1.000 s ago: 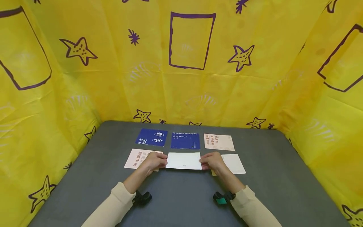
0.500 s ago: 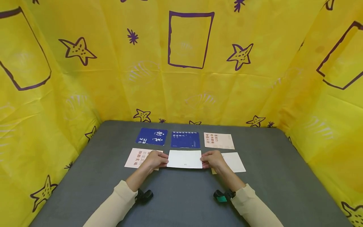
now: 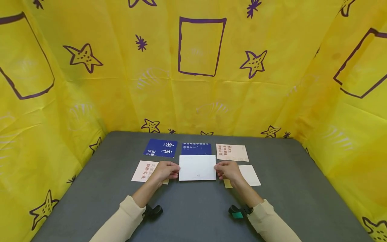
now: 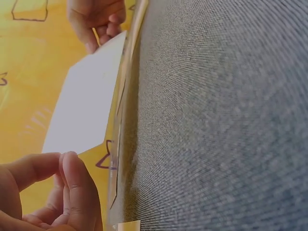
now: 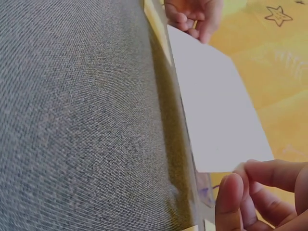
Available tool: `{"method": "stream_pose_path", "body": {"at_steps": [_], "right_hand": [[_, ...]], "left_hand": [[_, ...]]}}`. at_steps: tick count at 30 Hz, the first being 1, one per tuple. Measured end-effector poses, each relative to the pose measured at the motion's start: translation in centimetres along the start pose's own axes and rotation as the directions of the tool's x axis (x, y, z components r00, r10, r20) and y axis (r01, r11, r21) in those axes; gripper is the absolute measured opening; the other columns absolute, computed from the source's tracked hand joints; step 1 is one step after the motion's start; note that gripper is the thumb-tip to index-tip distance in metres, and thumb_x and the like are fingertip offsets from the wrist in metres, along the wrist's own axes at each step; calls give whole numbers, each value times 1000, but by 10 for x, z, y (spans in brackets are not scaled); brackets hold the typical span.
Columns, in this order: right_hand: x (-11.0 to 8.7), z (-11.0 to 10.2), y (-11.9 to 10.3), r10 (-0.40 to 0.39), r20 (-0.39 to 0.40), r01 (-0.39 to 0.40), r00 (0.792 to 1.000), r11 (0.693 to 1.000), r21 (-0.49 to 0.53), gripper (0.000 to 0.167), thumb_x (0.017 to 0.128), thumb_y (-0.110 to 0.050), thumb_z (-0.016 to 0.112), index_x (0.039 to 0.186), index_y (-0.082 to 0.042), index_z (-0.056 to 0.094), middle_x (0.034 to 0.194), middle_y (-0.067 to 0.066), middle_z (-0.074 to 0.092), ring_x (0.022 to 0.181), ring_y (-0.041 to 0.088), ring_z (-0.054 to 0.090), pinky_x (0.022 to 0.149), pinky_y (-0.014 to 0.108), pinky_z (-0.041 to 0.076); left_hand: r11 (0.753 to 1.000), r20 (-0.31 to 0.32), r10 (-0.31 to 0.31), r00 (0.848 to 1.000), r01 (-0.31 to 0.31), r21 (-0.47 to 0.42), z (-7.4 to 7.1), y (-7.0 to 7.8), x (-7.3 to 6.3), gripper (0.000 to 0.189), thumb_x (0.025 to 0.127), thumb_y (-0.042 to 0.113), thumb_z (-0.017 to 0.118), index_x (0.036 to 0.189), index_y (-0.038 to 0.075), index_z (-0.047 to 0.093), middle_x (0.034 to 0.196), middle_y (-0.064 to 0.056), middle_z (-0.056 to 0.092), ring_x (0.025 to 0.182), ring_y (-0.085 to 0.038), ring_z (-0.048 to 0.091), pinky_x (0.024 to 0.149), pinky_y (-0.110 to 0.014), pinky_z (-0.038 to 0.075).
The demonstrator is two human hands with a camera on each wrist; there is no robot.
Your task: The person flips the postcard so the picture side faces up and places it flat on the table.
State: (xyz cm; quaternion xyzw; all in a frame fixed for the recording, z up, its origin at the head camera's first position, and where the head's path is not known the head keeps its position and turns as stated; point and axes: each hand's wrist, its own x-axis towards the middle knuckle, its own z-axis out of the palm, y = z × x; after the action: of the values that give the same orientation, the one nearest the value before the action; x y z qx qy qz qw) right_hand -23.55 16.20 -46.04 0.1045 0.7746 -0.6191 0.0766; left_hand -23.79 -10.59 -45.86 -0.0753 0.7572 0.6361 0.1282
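Observation:
A white card (image 3: 198,167) is held up by its two short sides in front of me, its plain face toward me with a small faint mark low in the middle. My left hand (image 3: 165,171) pinches its left edge between thumb and forefinger. On the opposite edge, my right hand (image 3: 228,171) pinches it the same way. Both wrist views show the white card (image 4: 86,96) tilted above the dark cloth. It overlaps the lower part of a blue card (image 3: 196,148) behind it in the head view.
Other cards lie on the grey table (image 3: 193,211): a blue one (image 3: 161,148) at back left, a pale pink one (image 3: 232,152) at back right, a pink one (image 3: 145,170) beside my left hand, and a white one (image 3: 250,175) by my right. Yellow patterned cloth (image 3: 151,90) surrounds the table.
The white card has been tilted more upright, its far edge rising so that it covers part of the blue card behind. Both hands keep their pinch at its sides.

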Motion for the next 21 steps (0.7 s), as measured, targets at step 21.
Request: {"method": "stream_pose_path", "body": {"at_steps": [21], "right_hand": [[-1, -6, -1, -112, 43, 106, 993, 986, 130, 19, 88, 0, 65, 98, 16, 67, 72, 5, 71, 64, 13, 67, 63, 26, 59]], "left_hand": [[998, -13, 54, 998, -54, -24, -3, 6, -6, 17, 92, 3, 62, 101, -10, 67, 87, -13, 72, 72, -13, 66, 71, -29, 60]]}}
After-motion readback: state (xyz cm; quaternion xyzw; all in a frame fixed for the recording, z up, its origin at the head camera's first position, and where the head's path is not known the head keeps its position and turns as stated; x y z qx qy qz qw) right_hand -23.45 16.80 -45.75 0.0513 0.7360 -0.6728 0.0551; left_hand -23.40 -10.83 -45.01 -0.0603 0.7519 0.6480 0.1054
